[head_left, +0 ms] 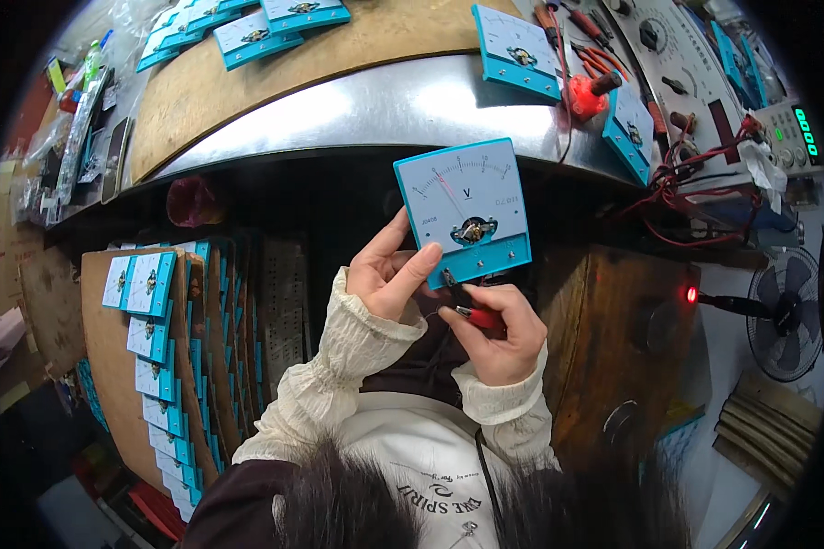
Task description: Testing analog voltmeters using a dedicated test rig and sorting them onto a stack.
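My left hand (pixel 389 277) grips a blue-edged meter (pixel 468 209); my right hand (pixel 505 337) pinches a red clip (pixel 482 317) near its lower edge.

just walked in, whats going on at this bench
A person is working on a blue-and-white analog voltmeter. Their left-hand grip holds its lower left corner, thumb on the front. Their right-hand grip pinches what looks like a red clip just below the meter's lower edge. Similar meters line a brown board at the left, and others sit on the workbench ahead.
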`<action>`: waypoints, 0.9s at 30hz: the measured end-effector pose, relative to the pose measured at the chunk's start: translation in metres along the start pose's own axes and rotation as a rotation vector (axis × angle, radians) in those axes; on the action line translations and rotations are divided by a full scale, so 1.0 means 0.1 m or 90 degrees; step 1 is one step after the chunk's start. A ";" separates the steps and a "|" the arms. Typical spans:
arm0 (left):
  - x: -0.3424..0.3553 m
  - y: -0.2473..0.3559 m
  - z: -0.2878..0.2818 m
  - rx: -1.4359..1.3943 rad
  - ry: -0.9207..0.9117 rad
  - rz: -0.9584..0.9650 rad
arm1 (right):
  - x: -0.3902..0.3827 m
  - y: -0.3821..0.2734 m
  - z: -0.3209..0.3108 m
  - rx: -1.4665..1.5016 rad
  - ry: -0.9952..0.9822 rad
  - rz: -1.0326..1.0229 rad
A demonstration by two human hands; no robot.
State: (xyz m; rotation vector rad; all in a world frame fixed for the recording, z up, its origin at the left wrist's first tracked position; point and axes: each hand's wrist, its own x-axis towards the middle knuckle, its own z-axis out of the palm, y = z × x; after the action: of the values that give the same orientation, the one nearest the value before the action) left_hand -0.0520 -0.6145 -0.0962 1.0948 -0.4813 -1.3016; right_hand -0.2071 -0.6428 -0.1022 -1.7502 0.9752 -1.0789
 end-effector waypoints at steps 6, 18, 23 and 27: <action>-0.02 0.03 -0.16 0.009 0.016 0.001 | -0.07 -0.02 -0.02 0.223 0.074 0.181; -0.11 0.05 -0.38 0.034 0.045 0.047 | 0.13 -0.12 0.25 -0.093 0.021 0.074; -0.12 0.09 -0.43 0.015 0.048 0.032 | 0.11 -0.10 0.30 -0.028 0.038 0.009; -0.09 0.10 -0.39 0.040 0.050 0.006 | 0.15 -0.20 0.23 -0.090 0.074 -0.003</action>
State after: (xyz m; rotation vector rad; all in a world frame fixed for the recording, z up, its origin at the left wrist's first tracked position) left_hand -0.0174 -0.5926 -0.1029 1.1894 -0.4710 -1.2379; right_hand -0.1771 -0.6434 -0.0867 -1.8199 1.1435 -1.1490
